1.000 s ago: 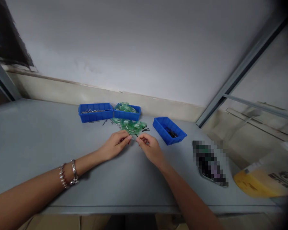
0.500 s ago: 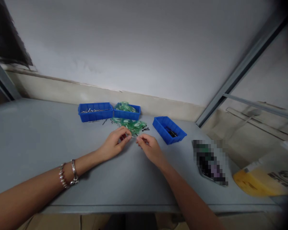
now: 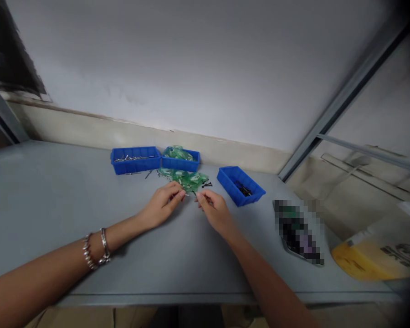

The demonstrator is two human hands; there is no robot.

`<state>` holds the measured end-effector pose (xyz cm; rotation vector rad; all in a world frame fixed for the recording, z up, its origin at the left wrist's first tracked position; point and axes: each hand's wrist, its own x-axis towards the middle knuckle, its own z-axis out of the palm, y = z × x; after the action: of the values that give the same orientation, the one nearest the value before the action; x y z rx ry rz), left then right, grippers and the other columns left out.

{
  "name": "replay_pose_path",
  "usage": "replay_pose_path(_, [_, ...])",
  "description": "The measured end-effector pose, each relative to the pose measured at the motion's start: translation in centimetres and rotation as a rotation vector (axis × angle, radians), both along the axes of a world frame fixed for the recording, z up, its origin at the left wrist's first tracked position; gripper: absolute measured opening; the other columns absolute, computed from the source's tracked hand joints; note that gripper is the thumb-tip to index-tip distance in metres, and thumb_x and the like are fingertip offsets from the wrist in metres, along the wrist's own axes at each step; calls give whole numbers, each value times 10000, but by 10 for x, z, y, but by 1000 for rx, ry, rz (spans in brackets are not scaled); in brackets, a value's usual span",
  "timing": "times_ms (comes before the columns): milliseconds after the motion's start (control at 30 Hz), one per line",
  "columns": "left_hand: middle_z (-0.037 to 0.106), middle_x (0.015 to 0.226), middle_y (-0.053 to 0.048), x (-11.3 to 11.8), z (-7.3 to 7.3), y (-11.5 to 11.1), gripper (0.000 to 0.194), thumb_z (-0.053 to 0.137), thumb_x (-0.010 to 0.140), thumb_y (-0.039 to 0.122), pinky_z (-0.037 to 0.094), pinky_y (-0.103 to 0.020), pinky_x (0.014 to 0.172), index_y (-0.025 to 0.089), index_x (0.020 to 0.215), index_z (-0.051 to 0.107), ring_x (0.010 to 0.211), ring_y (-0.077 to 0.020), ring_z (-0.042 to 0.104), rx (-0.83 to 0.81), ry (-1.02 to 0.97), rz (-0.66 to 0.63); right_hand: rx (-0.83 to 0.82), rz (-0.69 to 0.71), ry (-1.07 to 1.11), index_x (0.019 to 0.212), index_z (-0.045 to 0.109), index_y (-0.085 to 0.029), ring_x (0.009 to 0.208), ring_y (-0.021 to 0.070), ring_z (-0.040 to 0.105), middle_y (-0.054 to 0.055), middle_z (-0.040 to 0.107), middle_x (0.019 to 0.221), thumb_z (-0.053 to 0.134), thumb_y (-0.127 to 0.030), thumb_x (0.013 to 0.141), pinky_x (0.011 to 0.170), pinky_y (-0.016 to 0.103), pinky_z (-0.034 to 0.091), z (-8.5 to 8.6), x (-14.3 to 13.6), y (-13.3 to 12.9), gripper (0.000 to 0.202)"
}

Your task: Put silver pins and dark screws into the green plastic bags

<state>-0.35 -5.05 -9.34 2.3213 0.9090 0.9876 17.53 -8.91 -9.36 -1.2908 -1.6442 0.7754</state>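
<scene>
My left hand (image 3: pixel 164 203) is closed, pinching a small thin silvery pin (image 3: pixel 187 195) whose tip points right. Close on its right, my right hand (image 3: pixel 212 204) is closed too, its fingertips round a small dark piece (image 3: pixel 194 193) that is mostly hidden. A narrow gap parts the two hands. Just beyond them lies a green pile of small clear-wrapped pieces (image 3: pixel 191 181), with several black screws (image 3: pixel 207 185) at its right end. Thin metal pins (image 3: pixel 149 173) lie left of the pile.
At the back stand a blue bin of metal pins (image 3: pixel 136 164) and a blue bin of green pieces (image 3: pixel 180 164). A blue bin with black screws (image 3: pixel 237 193) is at the right. Farther right are a blurred-out flat object (image 3: pixel 299 232) and a yellow-and-clear bag (image 3: pixel 372 255).
The fingertips of my two hands have moved slightly apart, and the dark piece at my right fingertips shows more clearly. The red patch inside my left hand is no longer visible.
</scene>
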Motion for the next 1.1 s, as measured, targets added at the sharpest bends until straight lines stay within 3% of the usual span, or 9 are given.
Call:
replay_pose_path(267, [525,793,-40,1,-2,-1,371,363,949,355,410,-282,689,150,694,538,727,-150,507,-11,52,-120,54,-103,-72,653,465,-214,618,143,511,7,548,631,398,-376,877,627,272,380,-2,2,2,285])
replay_pose_path(600, [530,812,-45,-1,0,0,342,371,950,339,418,-279,694,147,736,555,754,-159,506,63,-10,21,80,5,-138,642,461,-215,558,124,463,-23,470,559,383,-386,867,569,250,335,-2,-2,-2,294])
replay_pose_path(867, [528,862,-53,-1,-5,0,360,362,964,342,442,-292,739,152,727,554,780,-155,519,105,75,-158,145,-130,-174,623,417,-224,542,130,456,-19,460,548,345,-408,890,553,255,319,-3,1,1,332])
replay_pose_path(967, [526,843,-45,-1,-1,-1,381,370,967,343,434,-280,726,149,687,540,768,-148,520,111,30,-151,100,-93,-198,617,408,-225,556,134,468,-12,476,555,350,-389,882,566,258,325,-5,1,1,318])
replay_pose_path(1100, [533,854,-52,-3,3,-1,384,364,966,337,434,-280,725,146,686,546,792,-157,525,114,-16,-52,62,21,-202,607,399,-224,552,126,458,-15,476,550,358,-376,877,567,255,324,-4,-1,0,313])
